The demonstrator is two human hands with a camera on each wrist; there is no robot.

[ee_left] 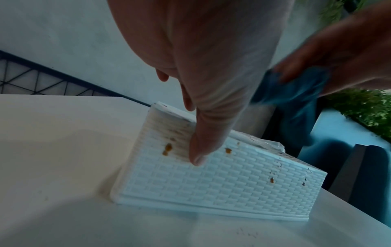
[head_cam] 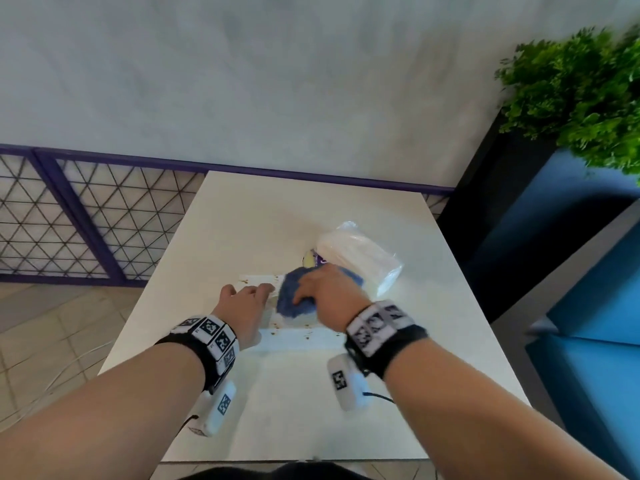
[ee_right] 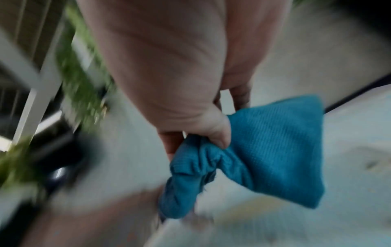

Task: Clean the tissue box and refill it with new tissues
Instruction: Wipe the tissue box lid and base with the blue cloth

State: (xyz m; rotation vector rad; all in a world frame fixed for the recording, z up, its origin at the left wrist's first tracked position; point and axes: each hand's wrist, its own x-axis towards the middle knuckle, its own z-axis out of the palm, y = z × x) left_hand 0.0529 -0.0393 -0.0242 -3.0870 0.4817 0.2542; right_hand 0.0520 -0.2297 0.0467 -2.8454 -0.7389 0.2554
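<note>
A white woven-pattern tissue box with brown stains stands on the white table. My left hand holds its left end, with the thumb pressed on the near wall and the fingers over the top. My right hand grips a bunched blue cloth on top of the box; the right wrist view shows the cloth pinched between thumb and fingers. A pack of new white tissues in clear plastic lies behind the box to the right.
A small yellow and purple item is half hidden behind the cloth. A green plant and a blue seat stand right of the table. A purple lattice railing runs along the wall at left.
</note>
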